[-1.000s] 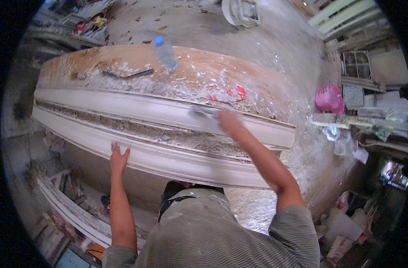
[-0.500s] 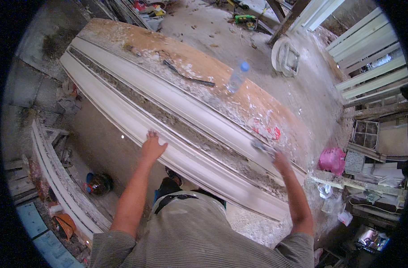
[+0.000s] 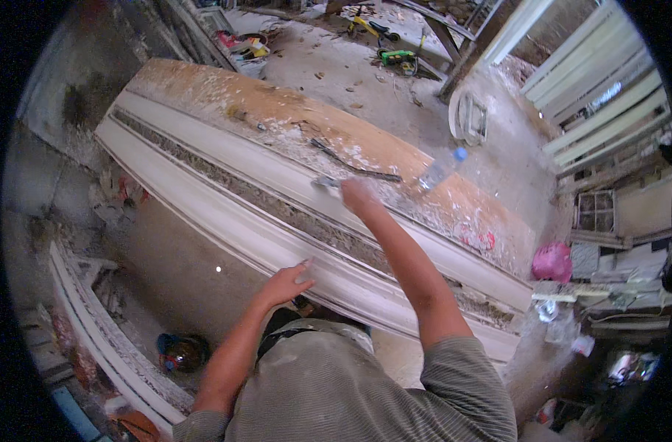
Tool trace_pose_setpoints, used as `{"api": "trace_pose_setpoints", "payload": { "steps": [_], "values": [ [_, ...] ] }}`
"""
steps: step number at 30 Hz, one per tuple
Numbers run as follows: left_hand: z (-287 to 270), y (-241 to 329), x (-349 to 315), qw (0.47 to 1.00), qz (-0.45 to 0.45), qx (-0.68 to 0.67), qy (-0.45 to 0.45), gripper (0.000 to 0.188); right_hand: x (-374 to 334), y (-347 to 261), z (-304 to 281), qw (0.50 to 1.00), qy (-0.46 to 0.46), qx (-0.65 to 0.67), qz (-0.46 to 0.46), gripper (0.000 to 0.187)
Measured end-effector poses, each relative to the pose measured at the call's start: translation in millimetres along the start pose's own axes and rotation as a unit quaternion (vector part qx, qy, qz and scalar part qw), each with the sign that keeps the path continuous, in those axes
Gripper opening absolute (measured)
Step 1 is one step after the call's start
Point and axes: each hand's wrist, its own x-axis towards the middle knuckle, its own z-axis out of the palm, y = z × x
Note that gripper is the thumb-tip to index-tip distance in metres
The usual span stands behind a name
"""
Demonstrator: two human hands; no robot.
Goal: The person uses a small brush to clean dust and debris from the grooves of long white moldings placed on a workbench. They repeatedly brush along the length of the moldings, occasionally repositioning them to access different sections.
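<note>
One far moulding (image 3: 240, 156) and one near moulding (image 3: 225, 221), both long and white, lay side by side along the table (image 3: 185, 77) in my head view, the only view I had. A trough of grey debris (image 3: 225, 173) ran between them. I judged that laying them lengthwise, with the near one along the body side of the table, put both faces within easy reach.

My two hands were well apart. The right hand (image 3: 356, 193) was wrapped round a flat tool (image 3: 325, 182), whose blurred end lay over the far moulding's face; I could not tell how firmly it pressed. I reckoned the low, closed grip suited guiding that end along the surface. The left hand (image 3: 283, 286) gripped nothing: its fingers rested, spread, on the near moulding, probably for balance or to steady the piece.

Beyond the far moulding, a bent dark strip (image 3: 373, 174) lay among white flakes, and a clear bottle (image 3: 439, 171) with a blue cap was on the table too. Both sat off the two white faces, which I took to leave the tool's path free. A pink object (image 3: 551, 261) was well off to the right.
</note>
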Motion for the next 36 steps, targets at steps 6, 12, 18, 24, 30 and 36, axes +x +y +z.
{"api": "trace_pose_setpoints", "payload": {
  "steps": [6,12,18,24,30,36],
  "values": [
    [-58,-82,-53,0.975,-0.004,-0.145,0.166,0.046,-176,119,-34,0.993,-0.017,0.072,0.090,0.039],
    [-104,-135,-68,0.939,-0.077,-0.231,0.244,0.040,-231,146,-101,0.871,-0.130,0.300,0.368,0.050],
    [-185,-151,-28,0.961,0.000,-0.058,0.269,0.041,-9,13,2,0.966,0.058,0.250,0.040,0.034],
    [-263,-177,13,0.942,-0.135,0.148,0.268,0.067,125,-104,17,0.983,-0.025,0.147,0.107,0.020],
    [-288,-222,18,0.930,-0.180,0.211,0.239,0.077,17,-30,-38,0.980,-0.129,-0.015,0.153,0.044],
    [-310,-222,22,0.934,-0.175,0.233,0.204,0.065,53,-50,-56,0.977,-0.185,-0.022,0.103,0.038]
  ]
}}
